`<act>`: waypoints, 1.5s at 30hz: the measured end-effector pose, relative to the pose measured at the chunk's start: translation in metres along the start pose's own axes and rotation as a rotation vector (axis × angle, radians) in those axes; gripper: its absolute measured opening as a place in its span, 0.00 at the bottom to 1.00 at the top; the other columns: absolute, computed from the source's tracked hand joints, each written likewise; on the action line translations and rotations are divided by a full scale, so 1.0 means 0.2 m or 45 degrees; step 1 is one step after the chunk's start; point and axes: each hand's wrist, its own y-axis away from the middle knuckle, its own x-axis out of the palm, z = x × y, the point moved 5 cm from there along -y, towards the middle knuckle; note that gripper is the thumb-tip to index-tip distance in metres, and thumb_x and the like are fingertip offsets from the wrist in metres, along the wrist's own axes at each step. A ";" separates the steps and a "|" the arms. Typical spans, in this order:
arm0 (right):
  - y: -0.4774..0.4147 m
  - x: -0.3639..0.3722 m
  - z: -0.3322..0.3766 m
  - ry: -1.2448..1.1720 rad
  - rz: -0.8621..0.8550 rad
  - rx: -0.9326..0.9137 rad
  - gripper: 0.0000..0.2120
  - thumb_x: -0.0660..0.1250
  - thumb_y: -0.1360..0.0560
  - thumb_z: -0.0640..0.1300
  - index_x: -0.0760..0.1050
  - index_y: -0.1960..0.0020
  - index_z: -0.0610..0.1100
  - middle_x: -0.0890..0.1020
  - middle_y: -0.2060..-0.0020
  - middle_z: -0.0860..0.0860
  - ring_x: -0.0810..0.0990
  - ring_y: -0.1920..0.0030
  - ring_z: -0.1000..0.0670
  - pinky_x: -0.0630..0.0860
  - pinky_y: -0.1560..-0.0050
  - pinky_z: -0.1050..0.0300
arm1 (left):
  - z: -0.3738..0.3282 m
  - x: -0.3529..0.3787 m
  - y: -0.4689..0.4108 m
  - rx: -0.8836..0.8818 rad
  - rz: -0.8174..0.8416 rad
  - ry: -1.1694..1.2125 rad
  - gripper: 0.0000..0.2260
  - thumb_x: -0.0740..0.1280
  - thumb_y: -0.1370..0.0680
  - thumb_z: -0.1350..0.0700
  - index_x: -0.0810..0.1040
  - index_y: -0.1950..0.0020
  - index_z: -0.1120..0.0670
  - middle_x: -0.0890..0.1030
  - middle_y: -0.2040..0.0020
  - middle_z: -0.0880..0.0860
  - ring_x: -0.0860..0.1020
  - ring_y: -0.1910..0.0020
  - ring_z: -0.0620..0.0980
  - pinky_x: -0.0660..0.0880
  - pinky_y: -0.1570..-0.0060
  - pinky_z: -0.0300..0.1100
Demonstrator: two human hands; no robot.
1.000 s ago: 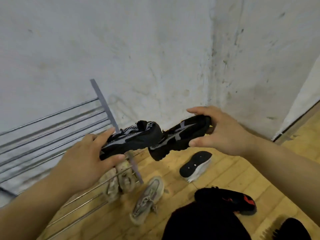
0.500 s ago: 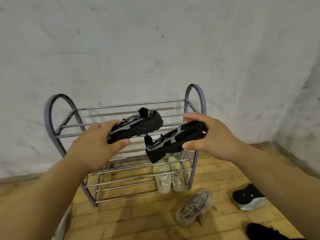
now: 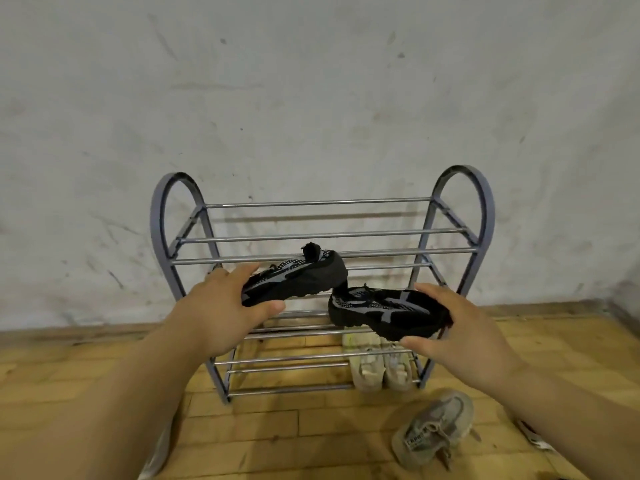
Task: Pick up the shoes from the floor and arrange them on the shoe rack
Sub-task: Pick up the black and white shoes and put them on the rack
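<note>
Both hands hold one black shoe each: the left hand (image 3: 221, 308) has its grip round the toe of the left black shoe (image 3: 298, 278), the right hand (image 3: 460, 336) clasps the right black shoe (image 3: 384, 311). Since a second ago the shoe rack (image 3: 346, 233) has swung from the frame's edge to dead centre, so placing looks imminent. Each shoe hangs in front of the middle shelf, heels nearly meeting.

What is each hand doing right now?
Left hand: closed on a black-and-grey knit sneaker.
Right hand: closed on the matching black-and-grey sneaker.
</note>
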 end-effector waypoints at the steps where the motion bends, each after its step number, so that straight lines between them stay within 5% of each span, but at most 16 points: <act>1: 0.00 -0.01 -0.02 0.026 0.030 0.047 0.42 0.81 0.34 0.59 0.66 0.25 0.60 0.74 0.39 0.63 0.75 0.42 0.58 0.72 0.40 0.64 | 0.01 0.01 0.00 -0.004 0.015 0.004 0.42 0.58 0.35 0.16 0.64 0.25 0.33 0.78 0.41 0.47 0.80 0.47 0.51 0.80 0.46 0.54; 7: -0.03 0.04 -0.10 0.219 0.196 0.086 0.32 0.80 0.33 0.59 0.75 0.32 0.55 0.78 0.49 0.62 0.76 0.51 0.58 0.70 0.57 0.70 | -0.04 0.06 0.00 -0.010 0.093 0.033 0.46 0.59 0.35 0.17 0.62 0.22 0.37 0.75 0.32 0.47 0.78 0.39 0.52 0.77 0.38 0.55; 10: -0.06 0.12 -0.16 0.223 0.286 0.122 0.40 0.80 0.34 0.60 0.70 0.26 0.55 0.80 0.43 0.59 0.79 0.45 0.55 0.71 0.56 0.69 | -0.08 0.09 0.01 0.014 0.153 0.032 0.47 0.59 0.36 0.16 0.60 0.21 0.36 0.72 0.26 0.47 0.75 0.32 0.52 0.74 0.33 0.55; 13: -0.06 0.21 -0.21 0.274 0.473 0.148 0.40 0.79 0.36 0.57 0.68 0.27 0.55 0.79 0.47 0.58 0.78 0.50 0.54 0.69 0.63 0.69 | -0.13 0.11 0.04 0.005 0.192 -0.048 0.45 0.61 0.31 0.20 0.56 0.19 0.37 0.66 0.23 0.49 0.71 0.27 0.54 0.71 0.30 0.54; 20: -0.10 0.24 -0.29 0.234 0.541 0.181 0.45 0.76 0.42 0.61 0.64 0.28 0.57 0.80 0.44 0.53 0.80 0.48 0.49 0.82 0.51 0.51 | -0.09 0.16 0.02 -0.061 0.263 -0.123 0.46 0.60 0.32 0.19 0.55 0.19 0.37 0.65 0.22 0.51 0.70 0.27 0.57 0.71 0.30 0.55; 29: -0.21 0.22 -0.34 0.180 0.380 0.033 0.46 0.74 0.31 0.63 0.53 0.20 0.63 0.69 0.30 0.54 0.67 0.30 0.47 0.71 0.31 0.46 | 0.01 0.15 -0.03 -0.074 0.341 -0.142 0.49 0.59 0.35 0.18 0.59 0.19 0.39 0.69 0.25 0.51 0.72 0.30 0.54 0.71 0.34 0.49; 38: -0.44 0.46 -0.32 0.266 0.461 -0.121 0.47 0.73 0.29 0.64 0.50 0.18 0.60 0.67 0.25 0.52 0.65 0.27 0.44 0.68 0.28 0.43 | 0.11 0.17 -0.07 -0.060 0.434 -0.152 0.52 0.60 0.42 0.14 0.57 0.21 0.33 0.69 0.28 0.44 0.72 0.29 0.51 0.72 0.31 0.52; 45: -0.54 0.46 -0.38 0.216 0.385 -0.068 0.42 0.74 0.23 0.54 0.53 0.17 0.56 0.71 0.26 0.49 0.73 0.31 0.45 0.73 0.33 0.50 | 0.10 0.22 -0.10 -0.033 0.453 -0.175 0.53 0.61 0.41 0.17 0.57 0.19 0.37 0.69 0.31 0.45 0.71 0.32 0.51 0.71 0.32 0.49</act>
